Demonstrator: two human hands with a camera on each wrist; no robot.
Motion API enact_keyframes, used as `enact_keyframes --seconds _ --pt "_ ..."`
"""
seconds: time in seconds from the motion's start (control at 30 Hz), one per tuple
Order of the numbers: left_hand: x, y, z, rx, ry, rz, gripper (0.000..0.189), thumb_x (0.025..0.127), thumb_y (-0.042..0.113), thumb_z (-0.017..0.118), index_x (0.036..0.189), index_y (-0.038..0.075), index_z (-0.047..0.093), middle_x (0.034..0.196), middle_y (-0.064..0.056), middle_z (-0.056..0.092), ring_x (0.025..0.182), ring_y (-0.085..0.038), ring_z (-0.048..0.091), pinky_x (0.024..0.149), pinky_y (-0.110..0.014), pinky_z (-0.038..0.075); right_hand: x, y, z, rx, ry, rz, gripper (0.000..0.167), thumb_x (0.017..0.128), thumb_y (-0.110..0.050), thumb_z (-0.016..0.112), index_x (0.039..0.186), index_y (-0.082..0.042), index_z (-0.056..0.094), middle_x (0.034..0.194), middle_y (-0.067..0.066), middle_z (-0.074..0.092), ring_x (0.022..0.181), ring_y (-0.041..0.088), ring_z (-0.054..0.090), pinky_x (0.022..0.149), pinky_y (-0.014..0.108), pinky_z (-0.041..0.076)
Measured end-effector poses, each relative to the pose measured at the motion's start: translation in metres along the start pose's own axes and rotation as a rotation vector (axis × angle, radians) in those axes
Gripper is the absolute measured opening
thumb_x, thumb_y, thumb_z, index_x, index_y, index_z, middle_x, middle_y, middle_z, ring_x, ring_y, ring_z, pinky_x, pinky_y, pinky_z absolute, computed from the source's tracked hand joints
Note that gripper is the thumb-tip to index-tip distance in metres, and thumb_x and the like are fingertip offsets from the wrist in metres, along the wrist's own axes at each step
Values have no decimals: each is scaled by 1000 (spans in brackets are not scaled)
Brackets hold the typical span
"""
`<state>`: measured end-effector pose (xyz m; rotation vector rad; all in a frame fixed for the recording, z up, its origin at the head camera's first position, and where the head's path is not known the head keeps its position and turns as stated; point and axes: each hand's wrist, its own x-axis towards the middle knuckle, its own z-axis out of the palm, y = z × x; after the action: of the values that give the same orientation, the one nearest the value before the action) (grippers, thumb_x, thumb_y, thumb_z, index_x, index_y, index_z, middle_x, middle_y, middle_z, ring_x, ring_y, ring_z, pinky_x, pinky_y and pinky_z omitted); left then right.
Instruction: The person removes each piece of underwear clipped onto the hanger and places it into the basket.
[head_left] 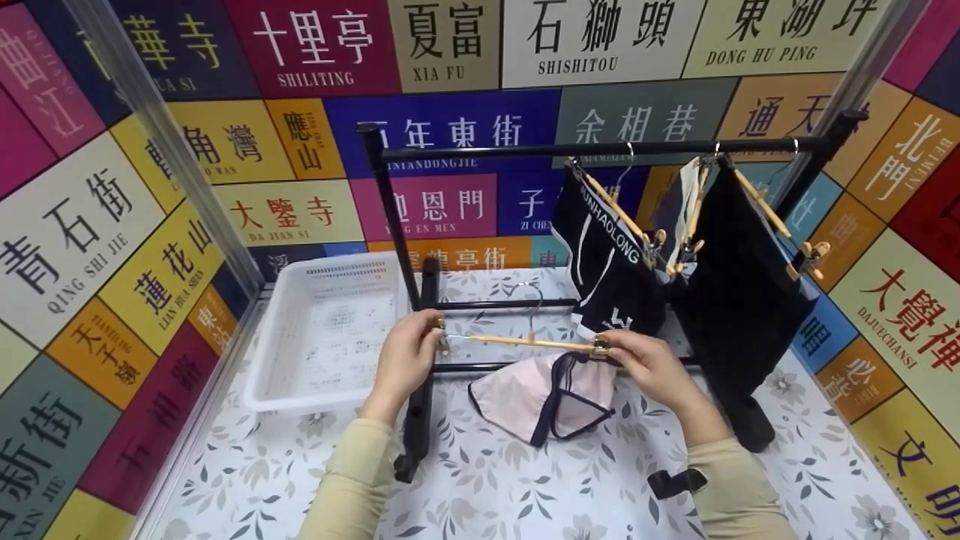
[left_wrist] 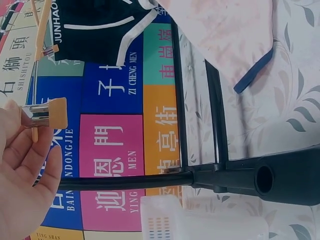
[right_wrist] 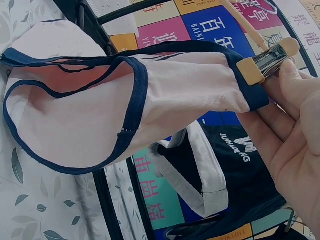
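Clip (right_wrist: 270,61) — pinch-tight in right hand (right_wrist: 296,132)

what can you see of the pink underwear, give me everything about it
The underwear is pale pink, with dark navy trim round the leg openings and along the waistband; it looks like soft, thin cloth. One waistband end is caught in a clip of the hanger, pinched by the right hand. The other end droops unclipped. Whether it touches the table is unclear.
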<state>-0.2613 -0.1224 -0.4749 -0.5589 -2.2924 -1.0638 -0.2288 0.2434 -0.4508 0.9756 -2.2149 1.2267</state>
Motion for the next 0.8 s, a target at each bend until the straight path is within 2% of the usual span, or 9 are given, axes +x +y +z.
enact_keyframes --seconds 0.2,0.43,0.63,0.8 --pt "0 1 -1 53 -14 16 20 93 4 64 112 -1 66 99 -12 67 94 -28 63 89 -44 49 0 0 0 -11 -6 6 23 81 22 62 99 10 68 90 18 70 82 13 64 79 11 47" --pt "0 4 -2 57 -26 -3 23 94 6 65 116 0 65 102 -11 67 91 -24 63 86 -41 50 1 -3 0 -32 -7 4 24 81 22 62 100 10 68 90 17 70 81 15 65 78 11 47" --pt "2 7 -3 111 -18 59 28 91 9 68 117 -1 64 100 -10 66 89 -24 61 84 -40 49 2 -4 1 -38 -1 0 24 80 22 62 100 10 68 90 18 70 80 17 65 78 11 47" --pt "2 11 -4 142 -39 97 34 91 14 70 121 -1 63 112 -13 66 98 -27 61 93 -41 47 2 -4 2 -28 -6 -11 24 80 22 63 100 11 68 90 18 70 79 16 66 77 11 48"
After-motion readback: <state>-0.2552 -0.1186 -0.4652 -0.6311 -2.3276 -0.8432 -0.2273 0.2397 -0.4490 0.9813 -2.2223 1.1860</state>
